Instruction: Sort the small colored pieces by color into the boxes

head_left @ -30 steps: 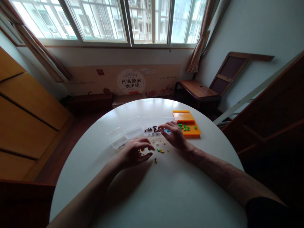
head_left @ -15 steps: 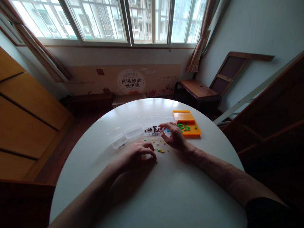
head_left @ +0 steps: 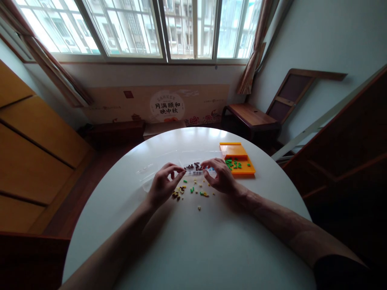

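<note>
My left hand (head_left: 165,182) is at the near left edge of the clear plastic compartment box (head_left: 193,173), thumb and forefinger pinched together. Anything between those fingertips is too small to make out. Dark brown toy pieces (head_left: 197,166) fill the compartment beside them. My right hand (head_left: 220,176) hangs over the box's right end, its fingers curved and thumb apart from the forefinger; whether it touches the box I cannot tell. Under it, blue pieces (head_left: 212,169) show in part. Nearer to me lie loose yellow pieces (head_left: 206,195), green pieces (head_left: 192,189) and brown pieces (head_left: 175,195).
An orange tray (head_left: 243,174) with several green pieces (head_left: 236,164) stands right of the box. All of this rests on a round white table (head_left: 193,249). Beyond it are a wooden chair (head_left: 252,114), a printed cardboard panel (head_left: 196,102) and a window.
My left hand has moved up and left from the loose pieces to the box, uncovering brown, yellow and green pieces. Its fingers have closed into a pinch. My right hand has barely moved.
</note>
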The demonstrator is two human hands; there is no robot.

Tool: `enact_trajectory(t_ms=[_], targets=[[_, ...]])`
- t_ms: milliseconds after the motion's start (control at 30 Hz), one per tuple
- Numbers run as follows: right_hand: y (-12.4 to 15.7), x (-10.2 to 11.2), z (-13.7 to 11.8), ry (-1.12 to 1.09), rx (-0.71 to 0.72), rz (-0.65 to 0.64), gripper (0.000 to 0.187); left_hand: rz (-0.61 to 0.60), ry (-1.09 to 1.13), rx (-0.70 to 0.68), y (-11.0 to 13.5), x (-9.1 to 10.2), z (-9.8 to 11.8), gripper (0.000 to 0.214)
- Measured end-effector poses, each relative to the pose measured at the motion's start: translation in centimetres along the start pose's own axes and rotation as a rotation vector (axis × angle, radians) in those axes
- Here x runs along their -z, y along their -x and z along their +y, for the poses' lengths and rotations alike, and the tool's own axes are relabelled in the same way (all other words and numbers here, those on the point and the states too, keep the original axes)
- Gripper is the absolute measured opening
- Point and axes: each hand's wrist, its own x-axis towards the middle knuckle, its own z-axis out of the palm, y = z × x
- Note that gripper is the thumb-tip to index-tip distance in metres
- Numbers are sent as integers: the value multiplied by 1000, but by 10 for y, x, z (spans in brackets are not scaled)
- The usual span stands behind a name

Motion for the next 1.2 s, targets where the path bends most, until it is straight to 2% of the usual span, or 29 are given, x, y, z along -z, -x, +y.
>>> enact_trajectory(t_ms=[100, 200, 333, 433, 533, 567, 667, 767, 967, 1200], targets=[[0, 1, 0, 0, 5, -4, 19, 80, -34, 34, -6, -2, -8, 17], [0, 1, 1, -14, 7, -20, 18, 109, -74, 39, -8, -5, -13, 17], [-1, 2, 2, -22, 25, -51, 19, 126, -132, 19, -9, -7, -13, 19], [-1, 4, 1, -30, 41, -46, 19, 91, -149, 10, -10, 0, -11, 21], [0, 5, 0, -43, 44, -39, 20, -13, -135, -7, -9, 15, -9, 21], [0, 5, 0, -44, 45, -40, 20, -79, -118, -21, -8, 21, -9, 21], [2, 6, 1, -50, 57, -48, 21, -380, -68, -61, -6, 40, -9, 23], [3, 6, 1, -57, 81, -54, 20, -522, -90, -39, -3, 51, -7, 23], [3, 5, 3, -65, 102, -58, 20, -560, -161, -14, -1, 58, 0, 13], [5, 4, 2, -59, 99, -65, 20, -639, -138, -1, 0, 63, -3, 10]])
